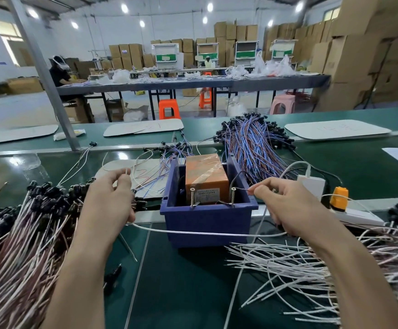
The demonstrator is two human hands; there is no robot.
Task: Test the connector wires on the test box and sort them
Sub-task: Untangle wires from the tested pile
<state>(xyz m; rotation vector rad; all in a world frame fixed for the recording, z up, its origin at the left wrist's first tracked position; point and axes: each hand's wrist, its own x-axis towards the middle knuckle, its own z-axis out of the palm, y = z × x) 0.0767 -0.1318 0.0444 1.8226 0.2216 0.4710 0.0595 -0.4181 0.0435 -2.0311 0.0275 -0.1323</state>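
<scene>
An orange test box [206, 178] sits in a blue plastic bin [207, 220] at the middle of the green bench, with two upright metal screws [233, 197] at its front. My right hand [285, 207] pinches a wire's bare tip just right of the right screw. My left hand [112, 198] pinches the other end of a white wire up near the bin's left side. A white wire [205, 233] stretches between both hands across the bin's front. Black-headed connector wires [27, 233] lie piled on the left, and white wires [311, 274] on the right.
A heap of blue and brown wires [254, 143] lies behind the bin. A white charger [310, 186] and a power strip with an orange plug [339, 198] sit to the right. White boards [143, 129] lie on the far belt. A metal post [50, 91] rises at left.
</scene>
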